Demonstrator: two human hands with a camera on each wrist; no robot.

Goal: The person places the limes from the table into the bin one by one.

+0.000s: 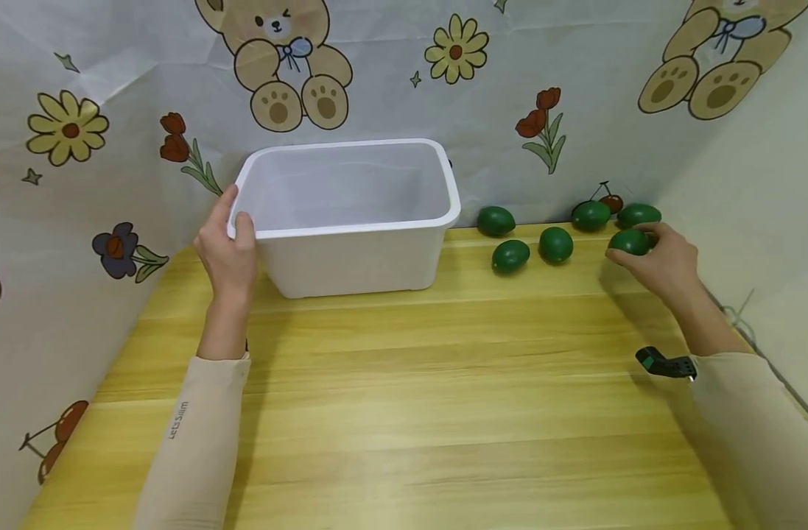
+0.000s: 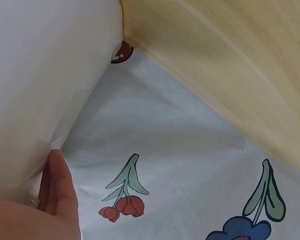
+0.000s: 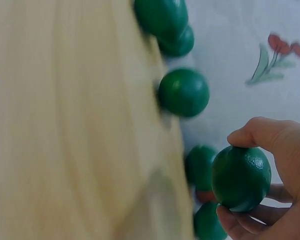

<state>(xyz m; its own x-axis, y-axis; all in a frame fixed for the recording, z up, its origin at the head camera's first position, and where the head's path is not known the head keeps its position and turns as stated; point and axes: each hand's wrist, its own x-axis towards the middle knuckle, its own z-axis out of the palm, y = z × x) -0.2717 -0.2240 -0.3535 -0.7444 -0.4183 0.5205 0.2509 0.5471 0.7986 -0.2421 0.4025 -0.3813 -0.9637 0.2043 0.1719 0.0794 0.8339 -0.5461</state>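
Observation:
A white plastic bin stands upright at the back of the wooden table, its inside facing up and bare where it shows. My left hand grips the front left corner of its rim; in the left wrist view, fingers lie along the bin's outer wall. At the far right, my right hand pinches a dark green lime between thumb and fingers. Several more limes, such as this lime and another lime, lie between the bin and that hand.
A patterned cloth with bears and flowers hangs behind the table and down the left. A pale wall borders the right side. Two limes, the nearer a lime, sit against the cloth behind my right hand. Wooden tabletop spreads in front.

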